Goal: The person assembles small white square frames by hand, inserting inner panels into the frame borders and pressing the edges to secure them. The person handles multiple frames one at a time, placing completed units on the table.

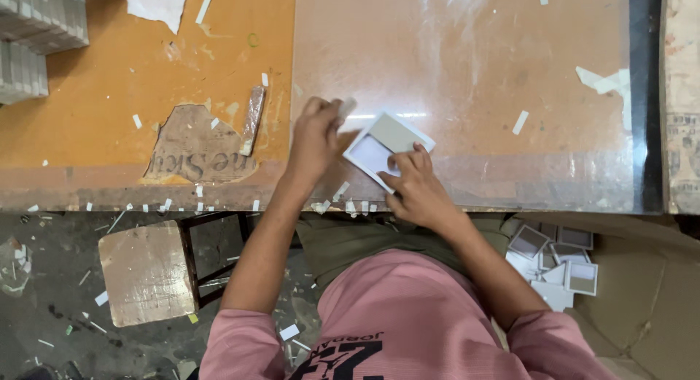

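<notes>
A small square tray (pixel 386 148), white rim and grey-beige panel, lies flat on the bench (pixel 467 74), right hand (pixel 412 187) pressing it with spread fingers, left hand (pixel 315 136) curled at nine o'clock pinching a paper strip (pixel 347 106), similar trays (pixel 558 260) heaped at four o'clock.

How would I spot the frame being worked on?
Find the clear sheet covering the bench's right half. At its near edge, both hands meet on a small white frame lying tilted. Unlike the frames piled below by the lap, it lies alone on the bench.
</notes>
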